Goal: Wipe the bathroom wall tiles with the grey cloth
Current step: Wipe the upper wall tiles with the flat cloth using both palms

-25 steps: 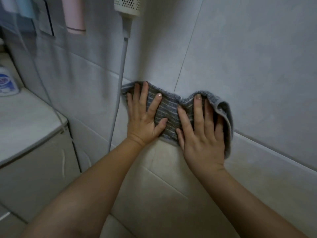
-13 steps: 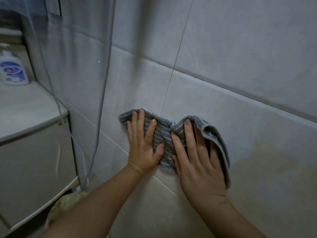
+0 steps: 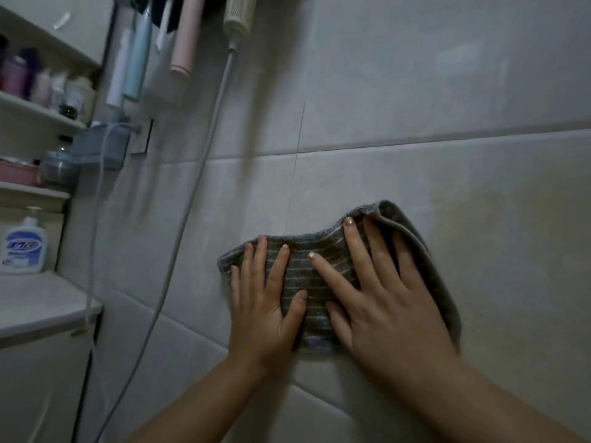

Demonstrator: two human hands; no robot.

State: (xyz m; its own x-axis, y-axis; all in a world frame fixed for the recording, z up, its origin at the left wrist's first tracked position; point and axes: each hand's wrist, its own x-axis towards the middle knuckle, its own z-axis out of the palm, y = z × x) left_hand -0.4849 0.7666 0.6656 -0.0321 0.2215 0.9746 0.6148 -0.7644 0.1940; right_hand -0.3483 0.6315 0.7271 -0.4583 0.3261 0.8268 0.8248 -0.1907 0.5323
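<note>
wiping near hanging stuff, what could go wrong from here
The white cord hangs just left of the grey cloth; a wide leftward sweep could snag it and tug the appliance above. Both the left hand and right hand only press flat, with no grip, so the cloth, folded over at its right edge, may bunch or slip.

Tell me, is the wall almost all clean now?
Hard to say what is done: no tile shows a clear wiped mark. Right now the left hand and right hand press the grey cloth flat on a middle-row tile. The cloth covers only a small patch; the upper tile and lower tile lie outside it, so probably plenty is left.
</note>
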